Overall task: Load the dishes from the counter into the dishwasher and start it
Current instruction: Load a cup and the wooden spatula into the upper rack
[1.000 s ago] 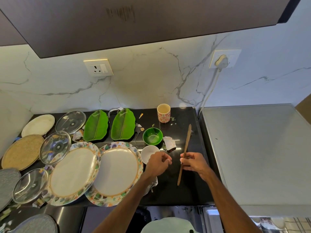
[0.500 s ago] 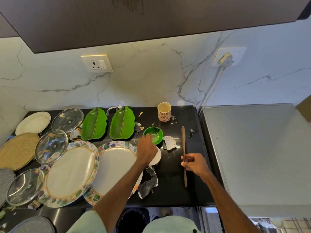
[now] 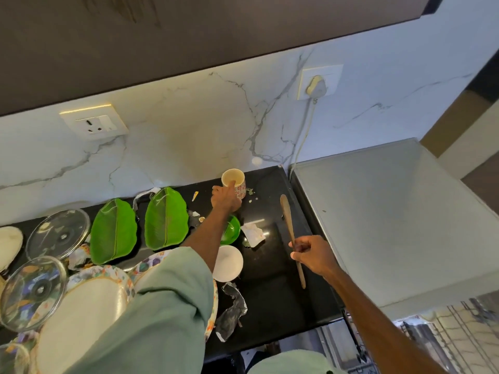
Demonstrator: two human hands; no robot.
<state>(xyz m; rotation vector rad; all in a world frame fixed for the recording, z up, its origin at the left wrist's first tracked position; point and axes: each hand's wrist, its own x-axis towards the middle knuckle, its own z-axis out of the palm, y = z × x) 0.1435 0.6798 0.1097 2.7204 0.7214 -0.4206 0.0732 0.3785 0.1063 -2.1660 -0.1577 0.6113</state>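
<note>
- The cream cup with a small red flower print point(image 3: 234, 178) stands upright at the back of the black stone counter point(image 3: 270, 306), close to the marble wall.
- The left hand point(image 3: 225, 199) reaches in from the cup's 7 o'clock and grips its near side, fingers curled, with one fingertip hooked over the rim.
- The right hand point(image 3: 313, 255), at the cup's 5 o'clock and well apart from it, is closed round the middle of a long wooden spatula point(image 3: 287, 215). The blade points to 12 o'clock and the handle end to 6.
- A round green bowl point(image 3: 232, 231) sits at 6 o'clock of the cup, partly under the left forearm. A small white bowl point(image 3: 229, 263) lies just past it, further toward 6.
- Torn white paper point(image 3: 252, 234) lies between the green bowl and the spatula, and a crumpled silvery wrapper point(image 3: 232, 311) lies at 6 o'clock of the white bowl.
- Two green leaf-shaped plates point(image 3: 166, 220) lie side by side at 8 o'clock of the cup.
- Further toward 8 o'clock are two glass lids point(image 3: 58, 233) and a large flower-rimmed plate point(image 3: 81, 314), partly covered by the pale green sleeve point(image 3: 162, 306).
- A grey flat-topped unit point(image 3: 378, 225) adjoins the counter at 3 o'clock, and a plugged wall socket point(image 3: 318, 82) is on the wall at 1 o'clock.
</note>
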